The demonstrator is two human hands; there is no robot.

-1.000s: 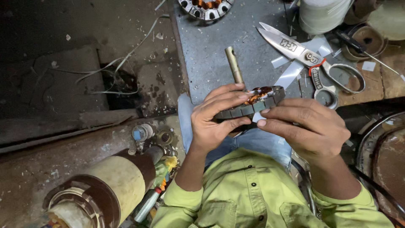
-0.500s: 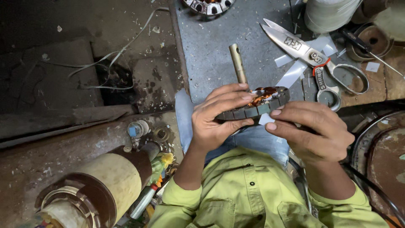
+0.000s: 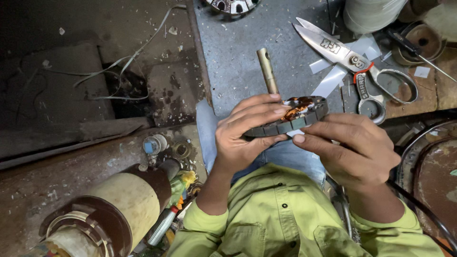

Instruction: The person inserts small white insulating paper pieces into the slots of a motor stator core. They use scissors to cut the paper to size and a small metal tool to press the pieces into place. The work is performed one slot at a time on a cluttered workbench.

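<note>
From the head camera, the left hand (image 3: 243,138) and right hand (image 3: 352,150) are together, both clamped on a ring-shaped motor stator (image 3: 290,121) with copper windings, held above the lap just short of the near edge of the grey metal plate (image 3: 238,62). A brass rod (image 3: 267,71) and large shears (image 3: 352,59) lie on the plate, leaving bare room between them.

Even overhead light, sharp centre — dim left side, slight edge distortion
</note>
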